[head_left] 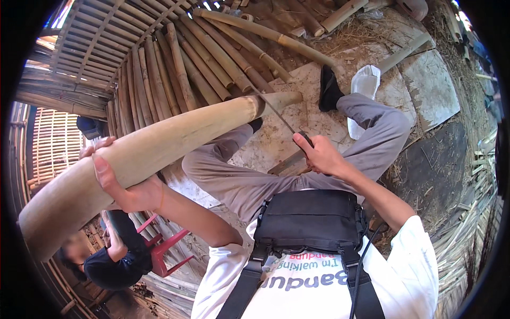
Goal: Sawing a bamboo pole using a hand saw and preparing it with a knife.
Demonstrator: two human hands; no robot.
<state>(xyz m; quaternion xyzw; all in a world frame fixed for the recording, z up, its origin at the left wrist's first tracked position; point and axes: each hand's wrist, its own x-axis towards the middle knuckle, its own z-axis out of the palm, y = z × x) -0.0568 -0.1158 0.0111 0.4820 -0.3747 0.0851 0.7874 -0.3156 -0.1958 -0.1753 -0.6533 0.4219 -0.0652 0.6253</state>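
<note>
A thick, pale bamboo pole (pixel 170 138) slants across from the near left toward the middle of the floor. My left hand (pixel 141 194) is wrapped round its wide near part, with the thumb on the near side and fingertips showing over the far side. In my right hand (pixel 325 155) is the dark handle of a long, thin-bladed knife (pixel 279 115). Its blade reaches up and left to the darkened joint near the pole's far end; whether the edge touches there I cannot tell. My right fingers are closed round the handle.
Several bamboo poles (pixel 183 74) lie side by side behind, below a slatted bamboo panel (pixel 106 40). My bent legs (pixel 366 130) rest on pale floor slabs (pixel 430 80). At lower left, a person in dark clothing (pixel 119 260) is by a red plastic chair (pixel 164 252).
</note>
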